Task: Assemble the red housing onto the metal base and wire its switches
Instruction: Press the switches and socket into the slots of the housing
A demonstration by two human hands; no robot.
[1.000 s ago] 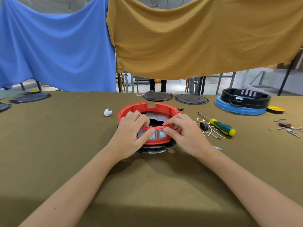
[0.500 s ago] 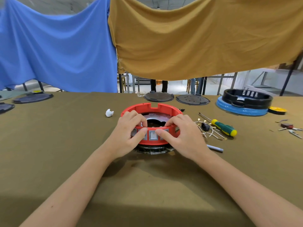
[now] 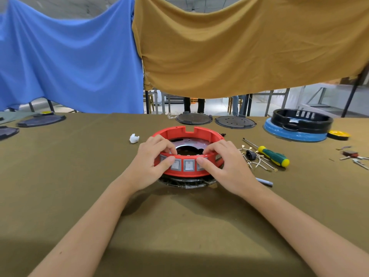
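Both forearms reach forward; left grip (image 3: pixel 152 158) and right grip (image 3: pixel 221 162) pinch inward, fingers curled above, thumbs below.

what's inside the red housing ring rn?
Inside the red housing: a perforated metal plate with a dark central opening. Both hands cover its near edge; no wiring visible.

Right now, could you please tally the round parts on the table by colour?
Red housing: 1
Black housing on a blue disc: 2
Dark flat plates, far middle: 2
Dark flat plates, far left: 2
Yellow disc: 1
Total: 8
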